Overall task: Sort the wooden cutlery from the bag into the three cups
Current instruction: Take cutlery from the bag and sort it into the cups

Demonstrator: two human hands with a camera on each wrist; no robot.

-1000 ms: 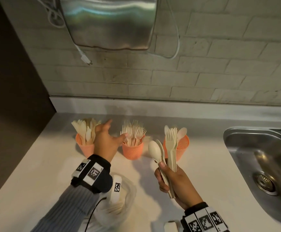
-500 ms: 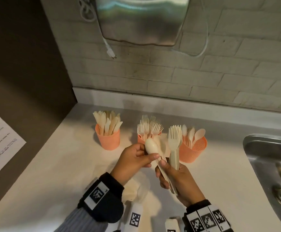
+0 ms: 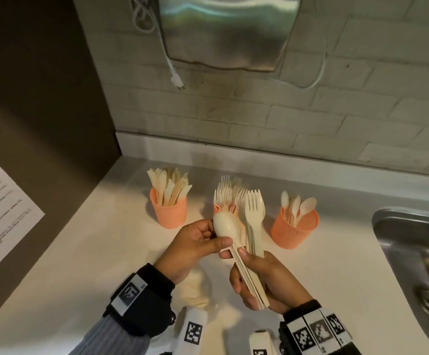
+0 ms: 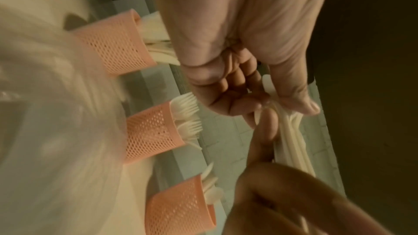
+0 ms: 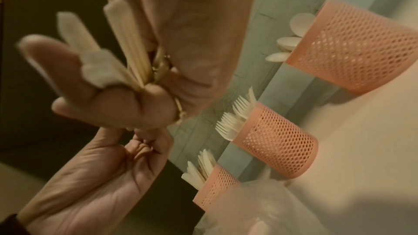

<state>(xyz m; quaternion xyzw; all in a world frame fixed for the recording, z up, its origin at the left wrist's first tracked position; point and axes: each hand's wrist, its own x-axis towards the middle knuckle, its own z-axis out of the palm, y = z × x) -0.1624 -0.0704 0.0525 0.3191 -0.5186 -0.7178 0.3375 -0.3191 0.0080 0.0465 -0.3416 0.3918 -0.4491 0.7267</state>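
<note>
My right hand (image 3: 257, 278) grips a bundle of pale wooden cutlery (image 3: 253, 242), forks and spoons, held upright above the counter. My left hand (image 3: 195, 244) pinches the top spoon (image 3: 226, 226) of that bundle at its neck. Behind stand three orange mesh cups: the left cup (image 3: 168, 211) holds knives, the middle cup (image 3: 221, 208) forks, the right cup (image 3: 294, 231) spoons. The clear plastic bag (image 3: 195, 290) lies on the counter under my left wrist. The wrist views show the cups (image 4: 153, 131) (image 5: 278, 149) and the held handles (image 5: 126, 42).
A steel sink (image 3: 418, 252) is sunk into the white counter (image 3: 93, 252) at the right. A tiled wall with a metal dispenser (image 3: 228, 29) and a hanging cable rises behind the cups. A printed sheet (image 3: 1, 208) hangs on the dark panel at the left.
My left hand came back from the knife cup to the bundle and took hold of the top spoon. The head camera shifted left and closer.
</note>
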